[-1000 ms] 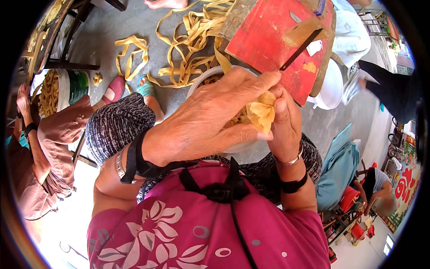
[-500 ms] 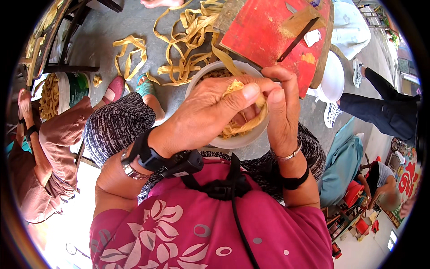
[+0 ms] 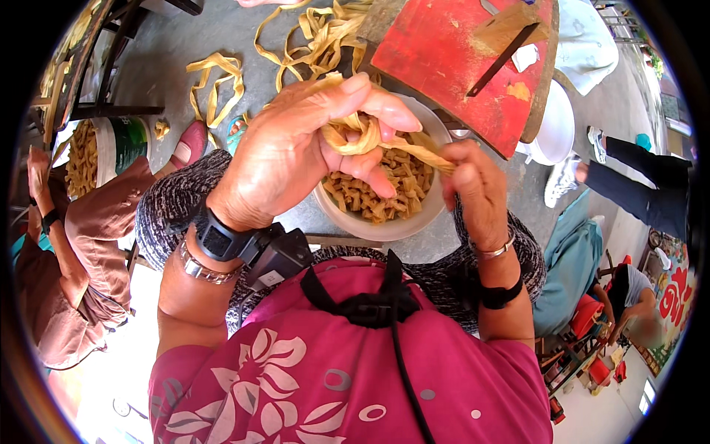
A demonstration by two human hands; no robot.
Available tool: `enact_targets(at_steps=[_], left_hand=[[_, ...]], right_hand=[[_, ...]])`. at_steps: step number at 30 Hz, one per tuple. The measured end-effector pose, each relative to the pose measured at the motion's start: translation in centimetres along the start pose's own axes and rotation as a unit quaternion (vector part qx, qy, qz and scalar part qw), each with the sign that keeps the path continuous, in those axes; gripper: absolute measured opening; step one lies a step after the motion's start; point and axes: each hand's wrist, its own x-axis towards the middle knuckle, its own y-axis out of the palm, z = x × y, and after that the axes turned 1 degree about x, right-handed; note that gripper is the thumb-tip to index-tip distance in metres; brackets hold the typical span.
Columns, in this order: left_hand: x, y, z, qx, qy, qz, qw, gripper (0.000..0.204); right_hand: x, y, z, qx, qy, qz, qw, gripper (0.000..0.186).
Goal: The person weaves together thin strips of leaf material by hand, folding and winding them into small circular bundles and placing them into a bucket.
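Over a white tub in front of me, a flat yellow-tan strip runs between my hands. My left hand has part of the strip looped around its curled fingers, with the thumb above the loop. At the strip's other end, my right hand pinches it between thumb and fingertips. Beneath the hands, the tub holds many short tan knotted pieces. Its left part is hidden by my left hand.
Long loose strips lie on the grey floor ahead and left. A red board with a dark blade on it stands ahead right, beside a white basin. Another person sits left near a bucket of pieces; someone's legs show right.
My hands have moved apart, the left leftward and the right slightly rightward. The strip now stretches between them, and the knotted pieces in the tub have come into view.
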Motion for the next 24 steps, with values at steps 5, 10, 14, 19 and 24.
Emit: enact_targets(at_steps=[5,10,14,19,24], left_hand=[[0.2,1.1,1.1,0.067,-0.022,-0.025,0.997,0.049],[0.3,0.3,1.3,-0.014,0.003,-0.002,1.0,0.048],[0.6,-0.2,1.0,-0.006,0.006,-0.03,0.999,0.047],[0.8,1.4,0.8,0.178,-0.043,-0.075,0.98,0.053],[0.5,1.6,0.7,0.211,-0.05,-0.086,0.972,0.028]], right_hand=[[0.7,2.0,1.4,0.009,-0.009,0.088,0.996,0.033],[0.6,1.4,1.7,-0.057,-0.107,0.103,0.987,0.026],[0.4,0.7,1.2,-0.109,-0.129,0.081,0.982,0.027],[0.1,1.0,1.5,-0.11,-0.113,0.036,0.987,0.024],[0.0,1.1,1.4,-0.132,-0.128,0.027,0.983,0.022]])
